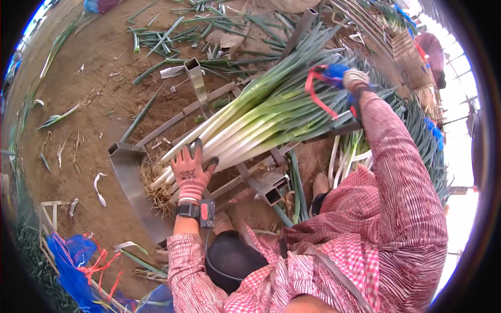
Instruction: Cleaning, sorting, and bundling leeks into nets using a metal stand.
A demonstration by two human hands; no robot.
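Note:
A bundle of long green onions (250,117) lies across a metal frame (172,125), roots towards the left by an upright metal plate (135,187). My left hand (191,168), in a pink glove with dark fingertips, rests spread on the white stalks near the roots. At the leafy end, my right hand (355,79), in a pale glove, is closed on a blue bundle (336,74) above the leaves; its exact kind is unclear. A red ribbon (319,98) hangs beside it over the leaves. My right fingertips are partly hidden.
Cut green leaves (168,39) litter the soil ahead. Square metal posts (195,78) stick up from the frame. More green onions (348,156) lie at the right. Blue netting with red ties (72,258) hangs on a light rack at the lower left. A person (430,54) is at the upper right.

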